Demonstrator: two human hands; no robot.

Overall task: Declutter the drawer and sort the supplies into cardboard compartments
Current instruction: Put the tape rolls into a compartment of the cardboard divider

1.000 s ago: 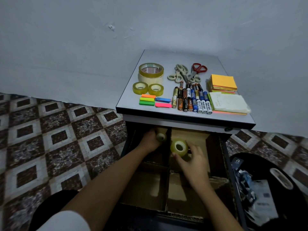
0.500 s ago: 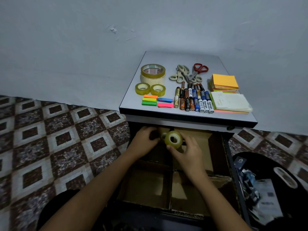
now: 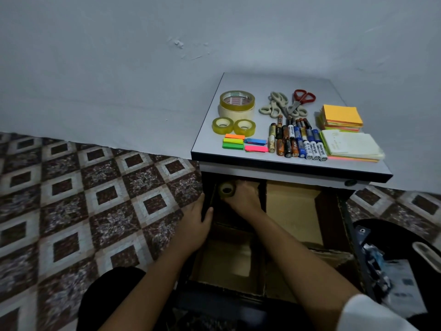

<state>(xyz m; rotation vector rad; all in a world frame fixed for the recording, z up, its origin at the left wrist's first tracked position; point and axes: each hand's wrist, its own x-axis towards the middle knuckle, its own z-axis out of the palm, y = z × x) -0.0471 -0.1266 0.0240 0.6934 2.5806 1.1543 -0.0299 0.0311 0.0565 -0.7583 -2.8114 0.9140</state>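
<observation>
A grey wall and patterned floor tiles surround a small cabinet with its drawer pulled open below the top. The right hand has its fingers curled round a small yellowish tape roll, whose hole faces the camera. The roll is in the back left compartment, just under the cabinet's edge; whether it touches the bottom cannot be told. The left hand grips the drawer's left wall with the thumb inside. Cardboard dividers split the drawer into compartments. On the cabinet top lie two stacked large tape rolls, two small ones, coloured sticky flags, batteries, scissors and note pads.
</observation>
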